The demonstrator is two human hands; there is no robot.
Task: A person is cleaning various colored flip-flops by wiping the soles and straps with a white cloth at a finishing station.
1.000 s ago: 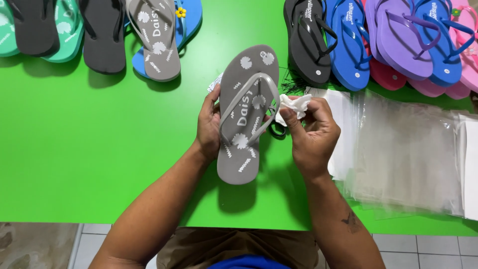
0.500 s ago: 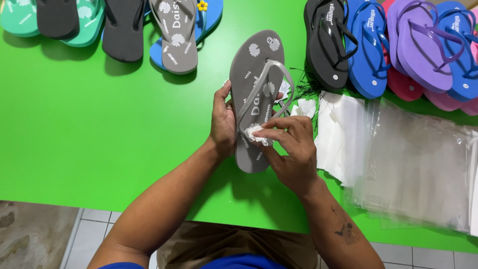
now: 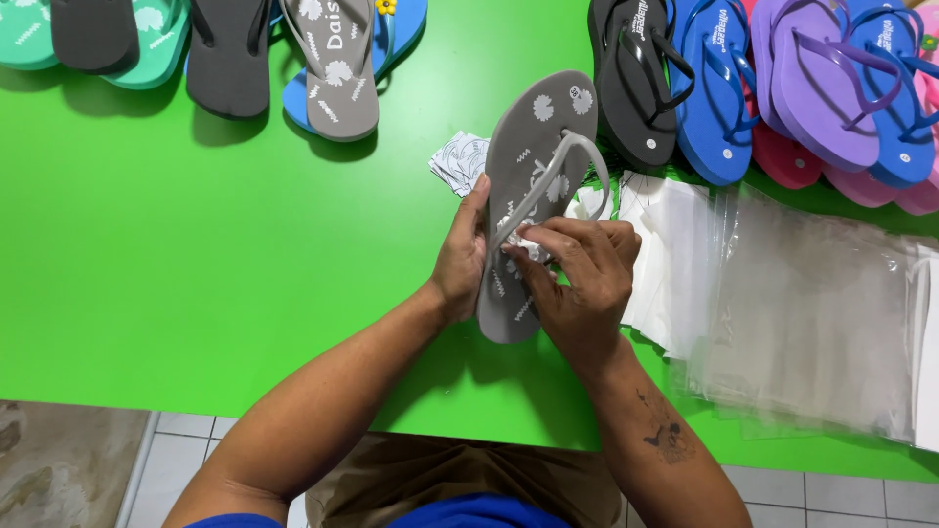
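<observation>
Near the counter's (image 3: 196, 293) middle: left hand (image 3: 462, 256) clamped on grey flip-flop's (image 3: 533, 186) edge, steadying it tilted; right hand (image 3: 579, 279) pinching white paper (image 3: 523, 242) under the strap, apparently attaching it. Clear bags (image 3: 812, 313) stacked rightward.

The right hand (image 3: 577, 284) covers the grey sandal's (image 3: 533, 186) middle; the white scrap (image 3: 528, 242) under its fingers is mostly hidden.

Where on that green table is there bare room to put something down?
The widest bare patch of the table lies left of the left hand, below the sandal row. Right of the right hand it is crowded: clear bags, with more sandals above.
</observation>
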